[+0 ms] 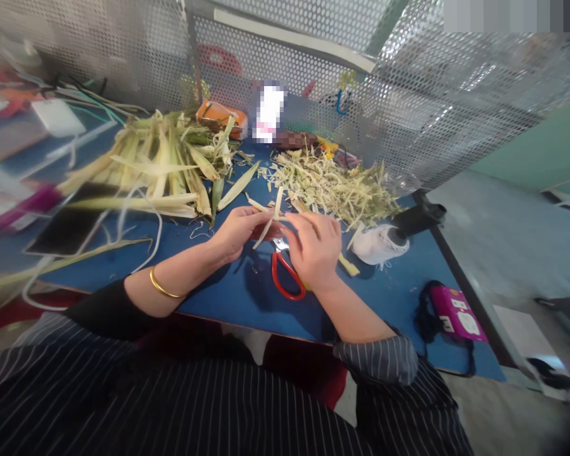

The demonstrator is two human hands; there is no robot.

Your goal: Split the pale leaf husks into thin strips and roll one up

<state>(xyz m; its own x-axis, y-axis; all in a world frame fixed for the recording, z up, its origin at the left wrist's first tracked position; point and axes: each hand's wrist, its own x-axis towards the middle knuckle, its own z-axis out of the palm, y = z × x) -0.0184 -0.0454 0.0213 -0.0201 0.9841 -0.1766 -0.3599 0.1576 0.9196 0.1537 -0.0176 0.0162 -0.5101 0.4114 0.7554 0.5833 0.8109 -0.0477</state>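
Observation:
Above the blue table my left hand [239, 233] and my right hand [317, 244] meet, both with fingers closed on a small piece of crossed pale husk strips [276, 212]. The strips stick out upward, to the left and downward from between the fingertips. Below the hands lie scissors [287, 282] with red handles, their blades partly hidden under my fingers. To the left is a pile of long pale husk leaves [161, 158]. Behind my right hand spreads a heap of short shredded husk bits [330, 190].
At the right stand a white thread cone [380, 245], a black cylinder [411, 218] and a magenta power socket box [456, 312] with a black cord. A dark tablet-like slab [66, 221] and white cables lie left. A perforated metal screen [285, 57] borders the table's back.

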